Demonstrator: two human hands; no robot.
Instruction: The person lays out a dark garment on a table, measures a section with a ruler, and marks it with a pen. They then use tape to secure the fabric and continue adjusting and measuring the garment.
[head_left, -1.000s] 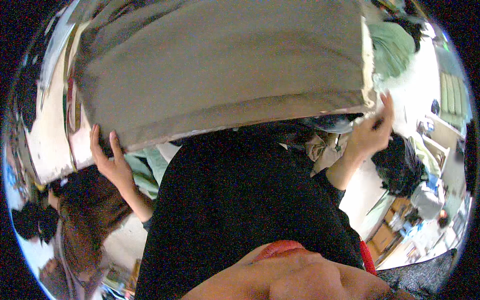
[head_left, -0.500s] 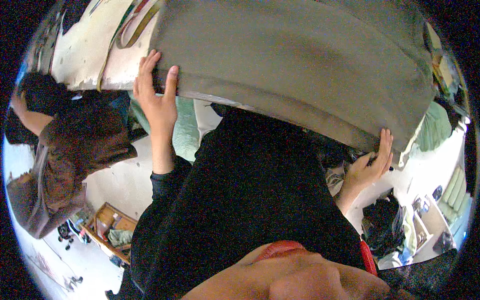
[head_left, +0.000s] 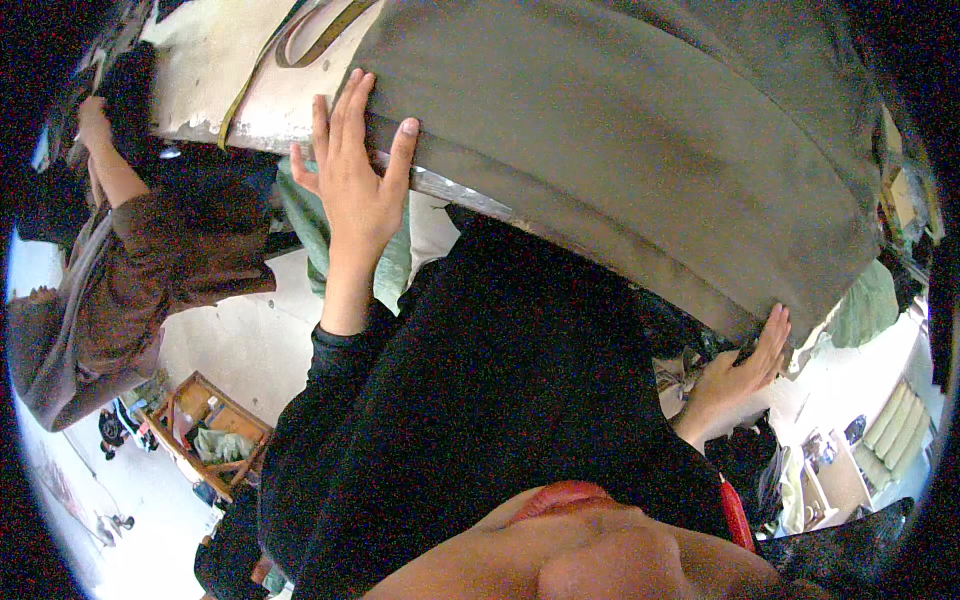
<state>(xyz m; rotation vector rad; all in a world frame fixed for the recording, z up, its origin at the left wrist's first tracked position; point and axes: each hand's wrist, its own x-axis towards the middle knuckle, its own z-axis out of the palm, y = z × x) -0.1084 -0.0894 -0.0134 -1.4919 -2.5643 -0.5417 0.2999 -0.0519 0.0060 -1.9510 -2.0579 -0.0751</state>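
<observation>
A wide grey-brown cloth [head_left: 620, 150] lies over the table and reaches its near edge. My left hand [head_left: 362, 200] rests at the cloth's left near corner, fingers spread, with the thumb on the fabric and other fingertips by its side edge. At the right near corner, my right hand [head_left: 735, 380] has its fingers stretched out along the cloth's edge; the thumb side is partly hidden. Left of the cloth, a looped yellowish strip [head_left: 325, 40], like a tape measure, lies on the pale tabletop [head_left: 190, 90].
A person in a brown top [head_left: 190, 250] stands at the table on the left, one arm reaching forward. Green fabric [head_left: 310, 225] hangs below the table edge. A wooden crate [head_left: 230, 405] holding cloth sits behind on the floor. Rolled green bundles [head_left: 905, 425] lie at the far right.
The view has swung, so the table appears more tilted. My left hand's fingers have spread wider at the cloth's corner. My right hand stays at its corner. The other person's forearm has lifted.
</observation>
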